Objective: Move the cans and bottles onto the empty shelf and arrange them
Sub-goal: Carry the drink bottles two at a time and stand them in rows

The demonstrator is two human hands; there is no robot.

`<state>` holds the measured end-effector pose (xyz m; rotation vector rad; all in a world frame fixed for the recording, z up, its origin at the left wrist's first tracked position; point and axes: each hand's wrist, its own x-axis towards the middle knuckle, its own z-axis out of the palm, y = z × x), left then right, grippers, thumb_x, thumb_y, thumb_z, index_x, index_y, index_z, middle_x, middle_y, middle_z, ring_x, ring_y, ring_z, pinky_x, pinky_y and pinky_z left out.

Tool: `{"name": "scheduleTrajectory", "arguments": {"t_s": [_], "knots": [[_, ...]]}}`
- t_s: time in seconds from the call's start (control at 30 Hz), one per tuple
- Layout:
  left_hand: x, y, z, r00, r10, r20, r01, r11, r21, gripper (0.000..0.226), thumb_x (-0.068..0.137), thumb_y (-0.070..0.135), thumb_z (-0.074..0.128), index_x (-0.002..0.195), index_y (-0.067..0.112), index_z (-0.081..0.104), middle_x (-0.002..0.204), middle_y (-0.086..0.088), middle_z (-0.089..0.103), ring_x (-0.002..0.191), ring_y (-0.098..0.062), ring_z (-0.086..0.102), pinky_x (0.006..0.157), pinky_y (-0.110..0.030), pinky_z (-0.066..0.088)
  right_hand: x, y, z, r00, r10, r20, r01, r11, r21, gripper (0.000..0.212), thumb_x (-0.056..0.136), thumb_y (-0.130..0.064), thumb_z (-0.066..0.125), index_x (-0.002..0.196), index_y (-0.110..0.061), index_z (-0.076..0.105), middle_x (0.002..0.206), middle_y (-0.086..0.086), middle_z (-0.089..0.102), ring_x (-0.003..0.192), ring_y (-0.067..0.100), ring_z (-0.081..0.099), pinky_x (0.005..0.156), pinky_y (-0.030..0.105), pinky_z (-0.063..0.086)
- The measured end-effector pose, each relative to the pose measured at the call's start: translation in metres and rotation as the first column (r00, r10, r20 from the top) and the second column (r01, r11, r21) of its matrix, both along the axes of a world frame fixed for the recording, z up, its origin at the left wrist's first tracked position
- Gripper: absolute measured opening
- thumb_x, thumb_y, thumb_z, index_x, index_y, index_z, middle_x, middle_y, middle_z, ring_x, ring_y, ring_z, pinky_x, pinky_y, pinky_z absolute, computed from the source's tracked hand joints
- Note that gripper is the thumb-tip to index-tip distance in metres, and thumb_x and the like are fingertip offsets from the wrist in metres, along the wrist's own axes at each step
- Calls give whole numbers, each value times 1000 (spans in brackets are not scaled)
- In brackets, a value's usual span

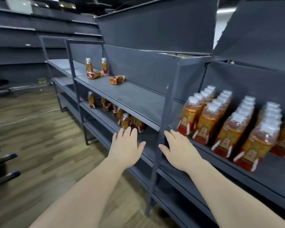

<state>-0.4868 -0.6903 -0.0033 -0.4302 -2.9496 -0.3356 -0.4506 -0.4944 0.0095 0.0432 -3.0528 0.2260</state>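
On the upper shelf (138, 96) of the dark rack, four amber drinks are sitting toward the far end, well apart from both hands. The two standing bottles (104, 65) are pointing their white caps straight up, side by side against the back panel. The left lying bottle (94, 74) is resting on its side at the foot of that pair, its long axis running along the shelf; which end is carrying the cap is hard to tell. The right lying bottle (116, 79) is lying alone a little nearer, long axis also along the shelf, red base pointing left and cap pointing right. One level down, the lower bottles (125, 120) are crowding in a loose jumble, some upright and some tilted, half hidden under the upper shelf. The left hand (127, 145) is hovering palm down just in front of that jumble, fingers (132, 132) straight and spread, holding nothing. The right hand (178, 148) is reaching just past the post (163, 125), palm down, fingers likewise extended and gripping nothing, near but not touching the rows (229, 125) of upright bottles filling the neighbouring shelf on the right.
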Motion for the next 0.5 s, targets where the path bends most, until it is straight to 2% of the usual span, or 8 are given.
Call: {"name": "scheduleTrajectory", "arguments": {"t_s": [0.13, 0.23, 0.37, 0.5], "knots": [[-31, -52, 3, 999, 36, -14, -36, 999, 2, 58, 103, 54, 34, 145, 15, 37, 154, -5, 38, 145, -30, 30, 119, -45, 22, -37, -50, 2, 999, 27, -17, -27, 1000, 3, 64, 104, -51, 34, 157, -17, 22, 162, 7, 26, 150, 28, 20, 122, 45, 20], [-51, -81, 4, 998, 66, 2, -66, 998, 12, 61, 103, 54, 34, 150, 15, 33, 160, -6, 31, 149, -32, 24, 121, -47, 19, -60, -78, 4, 999, 41, -12, -41, 999, -7, 61, 105, -50, 35, 156, -17, 24, 159, 7, 30, 148, 28, 24, 121, 45, 22], [-76, -107, 0, 996, 91, 16, -91, 996, 1, 64, 103, 54, 33, 154, 15, 27, 162, -6, 27, 149, -31, 23, 122, -46, 18, -95, -103, 1, 997, 69, 22, -69, 997, -17, 64, 104, -53, 34, 157, -19, 21, 163, 7, 23, 151, 29, 18, 122, 48, 20], [-105, -123, -4, 993, 116, 35, -116, 993, 4, 65, 103, 54, 32, 154, 15, 26, 163, -7, 25, 150, -31, 20, 123, -46, 17, -135, -118, -6, 995, 102, 17, -102, 995, 0, 63, 102, -55, 34, 155, -20, 27, 158, 6, 34, 147, 28, 28, 120, 48, 26]]}}
